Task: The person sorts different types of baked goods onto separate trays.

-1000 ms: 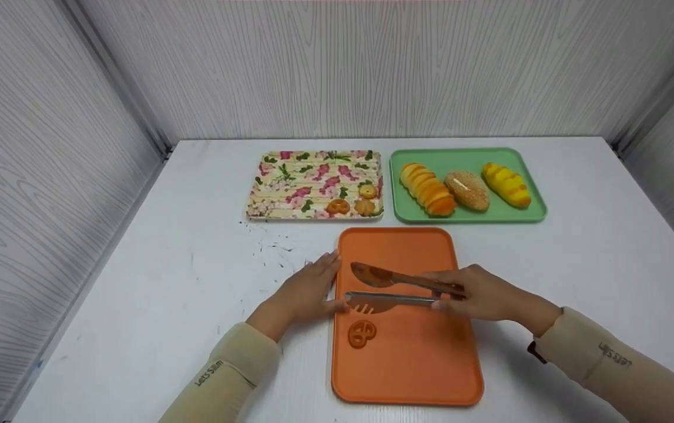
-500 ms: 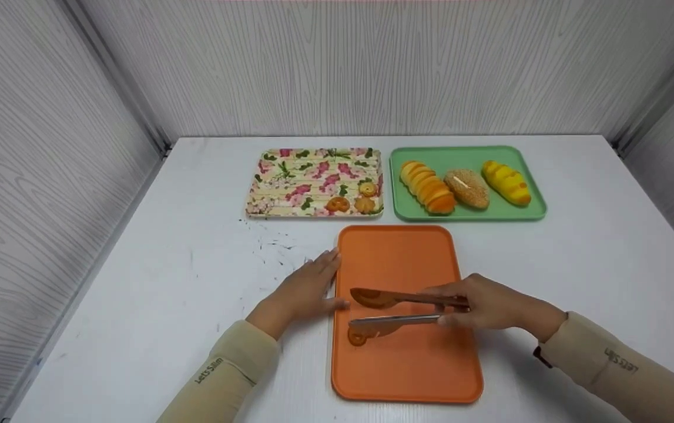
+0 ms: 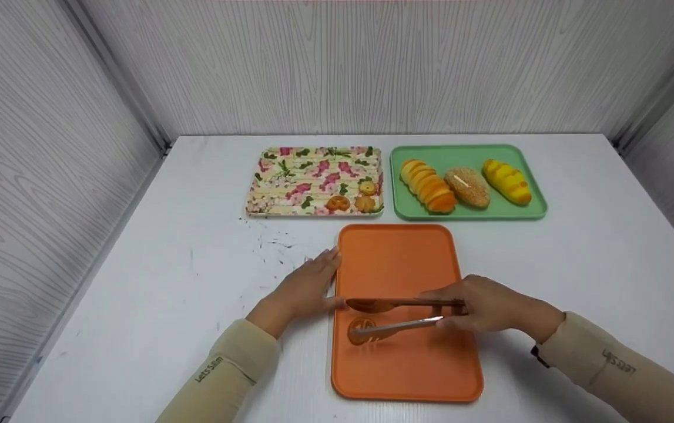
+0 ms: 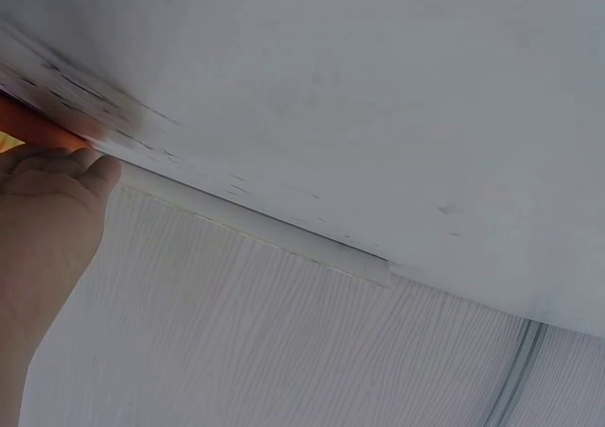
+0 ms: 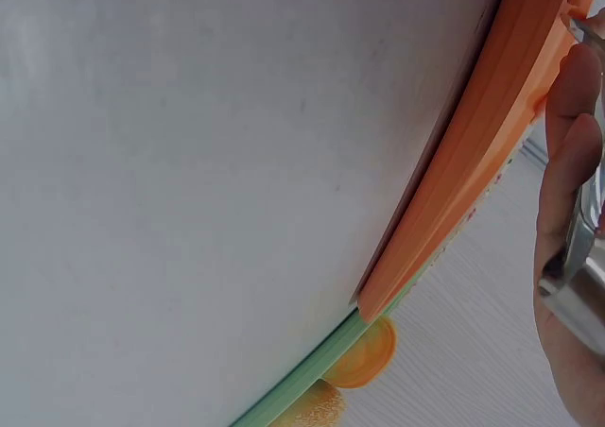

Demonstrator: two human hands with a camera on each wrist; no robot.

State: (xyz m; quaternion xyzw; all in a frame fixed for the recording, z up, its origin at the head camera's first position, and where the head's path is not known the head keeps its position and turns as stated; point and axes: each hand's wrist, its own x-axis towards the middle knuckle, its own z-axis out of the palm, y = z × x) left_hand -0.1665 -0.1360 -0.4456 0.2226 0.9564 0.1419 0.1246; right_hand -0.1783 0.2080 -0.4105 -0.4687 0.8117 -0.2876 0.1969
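Observation:
My right hand [image 3: 492, 302] holds a pair of metal tongs [image 3: 416, 302] by the handles, their two arms spread apart and reaching left over the orange tray [image 3: 407, 370]. The lower tong head overlaps a brown pretzel-shaped cookie [image 3: 361, 324] near the tray's left side, and the upper head lies just beyond it. Fingers extended, my left hand [image 3: 307, 288] rests against the tray's left edge. The left wrist view shows that hand [image 4: 52, 210] at the orange rim. In the right wrist view, fingers wrap the shiny tongs [image 5: 579, 299].
Behind stands a floral tray [image 3: 295, 170] with a pretzel cookie [image 3: 338, 203] and two other cookies at its front right corner. A green tray [image 3: 460, 154] beside it bears a sliced-looking loaf [image 3: 428, 185], a seeded bun [image 3: 467, 186] and a yellow roll [image 3: 507, 181].
My right hand and the tongs have moved toward the front of the tray, bringing the tong heads from beyond the pretzel cookie to it. The left hand has stayed in place.

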